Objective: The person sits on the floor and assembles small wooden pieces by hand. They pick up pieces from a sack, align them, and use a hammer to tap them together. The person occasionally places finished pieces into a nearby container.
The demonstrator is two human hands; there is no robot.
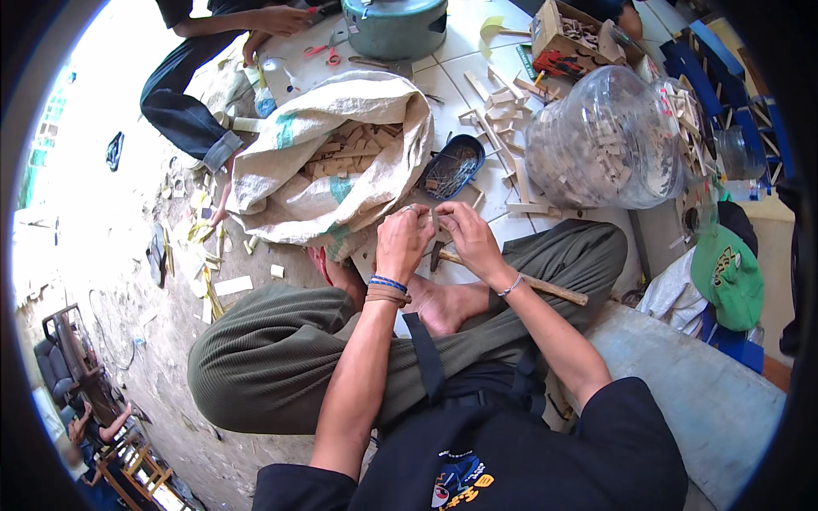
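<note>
My left hand (401, 242) and my right hand (470, 241) meet fingertip to fingertip above my crossed legs, both closed in a pinch. A small pale sliver shows between them, too small to name. Just below lies a hammer (545, 287), its dark head near my bare foot and its wooden handle stretching right under my right wrist. Beyond my fingers, a dark blue tray (479, 158) holds many nails. To its left stands an open woven sack (264, 183) with wood offcuts (358, 153) inside.
Wood strips (503, 119) lie on the tiles by a clear plastic jug (596, 140) full of wood pieces. A cardboard box (545, 38) and a green metal pot (394, 30) stand farther back. Red-handled scissors (331, 53) lie near another person's hand (281, 20). A green cap (728, 277) is at right.
</note>
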